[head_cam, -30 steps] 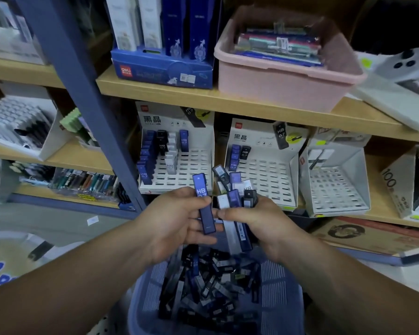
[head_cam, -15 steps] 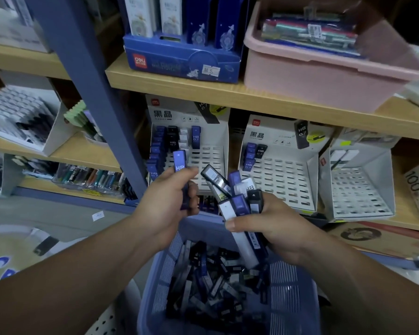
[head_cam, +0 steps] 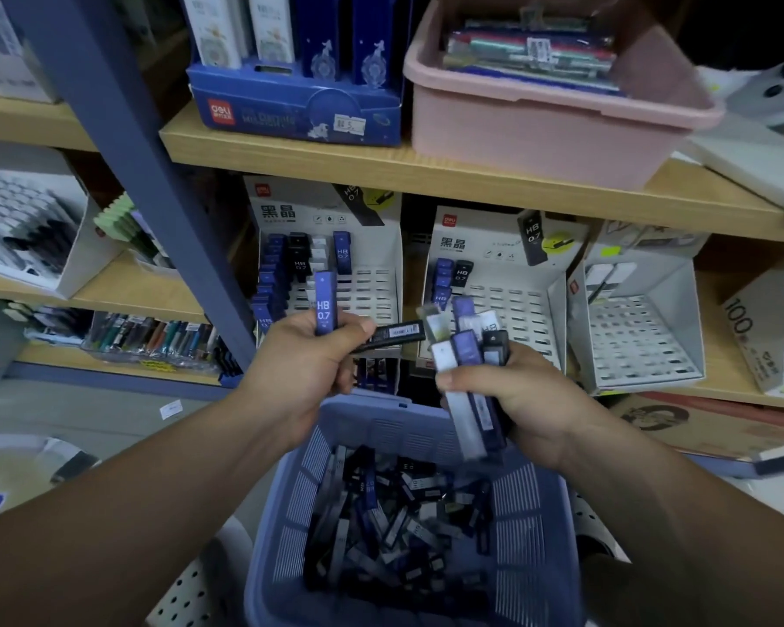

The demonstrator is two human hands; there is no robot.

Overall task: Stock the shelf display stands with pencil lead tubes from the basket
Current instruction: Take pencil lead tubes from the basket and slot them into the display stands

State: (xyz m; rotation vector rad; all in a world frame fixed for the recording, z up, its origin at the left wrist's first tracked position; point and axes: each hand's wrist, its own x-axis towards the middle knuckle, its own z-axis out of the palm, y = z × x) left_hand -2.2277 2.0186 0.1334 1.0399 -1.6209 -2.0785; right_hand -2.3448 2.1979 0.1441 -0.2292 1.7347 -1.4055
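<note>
My left hand holds a blue HB 0.7 lead tube upright and pinches a black tube that points right. My right hand grips a bunch of several blue, white and black tubes. Both hands hover above a blue plastic basket filled with loose lead tubes. Behind them on the middle shelf stand three white slotted display stands: the left stand partly filled, the middle stand holding a few tubes, the right stand nearly bare.
A blue steel upright slants down left of the stands. A pink tub and a blue pen box sit on the upper wooden shelf. Pens lie on the lower left shelf. A cardboard box lies below right.
My left hand lifted the blue tube higher and now also pinches a black tube drawn from the right hand's bunch. The hands moved slightly apart.
</note>
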